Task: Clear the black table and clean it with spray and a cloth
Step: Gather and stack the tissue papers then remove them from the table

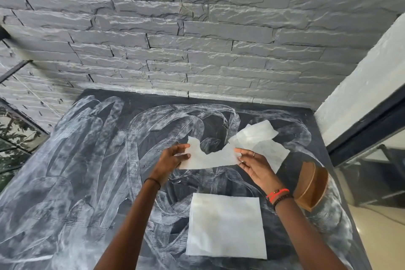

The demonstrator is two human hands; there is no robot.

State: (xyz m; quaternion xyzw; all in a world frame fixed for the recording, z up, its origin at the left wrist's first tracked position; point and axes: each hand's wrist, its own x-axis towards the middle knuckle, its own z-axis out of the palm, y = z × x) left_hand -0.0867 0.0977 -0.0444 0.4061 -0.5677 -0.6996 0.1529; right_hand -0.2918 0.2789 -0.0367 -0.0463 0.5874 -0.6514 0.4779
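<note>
The black table [72, 193] is covered in white smeared streaks. Above its middle, my left hand [173, 158] and my right hand [252, 164] each pinch one end of a thin white torn sheet [210, 158], stretched between them. The sheet's right part [260, 136] trails past my right hand, folded and ragged. A second white sheet [225, 226], square and flat, lies on the table below my hands. No spray bottle is in view.
A brown wooden holder [311, 184] stands at the table's right edge by my right wrist. A grey stone-brick wall [197, 39] runs along the table's far edge. A white pillar and dark-framed glass [372, 133] are at the right.
</note>
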